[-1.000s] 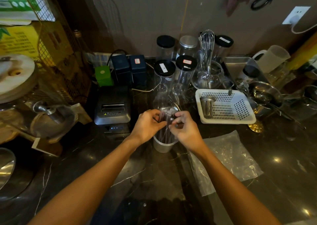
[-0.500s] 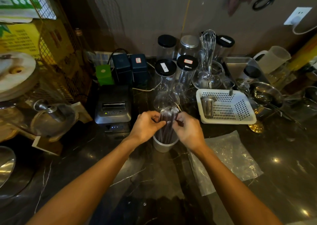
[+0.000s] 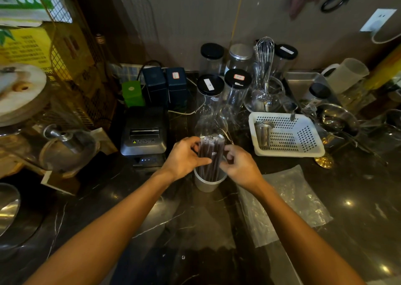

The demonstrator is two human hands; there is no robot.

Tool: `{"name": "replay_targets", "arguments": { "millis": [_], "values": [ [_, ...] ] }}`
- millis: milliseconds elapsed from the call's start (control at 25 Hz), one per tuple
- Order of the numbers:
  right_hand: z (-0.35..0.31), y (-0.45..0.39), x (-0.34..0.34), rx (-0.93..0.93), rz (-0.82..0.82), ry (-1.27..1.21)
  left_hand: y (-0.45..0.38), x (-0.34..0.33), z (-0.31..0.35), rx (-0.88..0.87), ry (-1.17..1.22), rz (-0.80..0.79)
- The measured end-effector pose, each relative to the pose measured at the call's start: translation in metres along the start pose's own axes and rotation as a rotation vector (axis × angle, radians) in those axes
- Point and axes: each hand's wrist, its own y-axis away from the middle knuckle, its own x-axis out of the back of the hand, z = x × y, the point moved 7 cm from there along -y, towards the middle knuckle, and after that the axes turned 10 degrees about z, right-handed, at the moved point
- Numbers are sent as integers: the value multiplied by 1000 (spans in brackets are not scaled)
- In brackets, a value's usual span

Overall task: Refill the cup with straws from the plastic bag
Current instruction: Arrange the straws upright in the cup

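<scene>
**Straws standing in the cup**

Left hand (image 3: 184, 156) and right hand (image 3: 240, 165), each grip clamped on the bundle of dark wrapped straws (image 3: 211, 154), upright in the grey round cup (image 3: 208, 183) on the dark marble desk (image 3: 152, 219); crumpled clear plastic bag (image 3: 290, 200) lying flat just right.

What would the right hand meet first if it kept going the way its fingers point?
The right hand points left, into the straws standing in the cup; it seems to touch them already, with the left hand beyond.

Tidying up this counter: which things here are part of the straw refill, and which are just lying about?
In use: left hand, right hand, straws, cup, plastic bag.

Lying about: receipt printer, white basket, whisk, jars.
</scene>
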Motion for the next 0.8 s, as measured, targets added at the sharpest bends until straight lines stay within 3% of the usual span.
{"name": "replay_targets", "arguments": {
  "millis": [200, 560, 720, 800],
  "values": [
    [-10, -6, -6, 33, -22, -19, -1, -2, 15, -74, -105, 70],
    [-20, -16, 19, 126, 54, 238, -4, 2, 22, -76, -141, 25],
    [-30, -12, 12, 127, -84, 173, -5, -1, 30, -123, -174, -37],
    [-33, -11, 15, 121, -44, 110, -7, 0, 35, -141, -223, -49]
  ]
}}
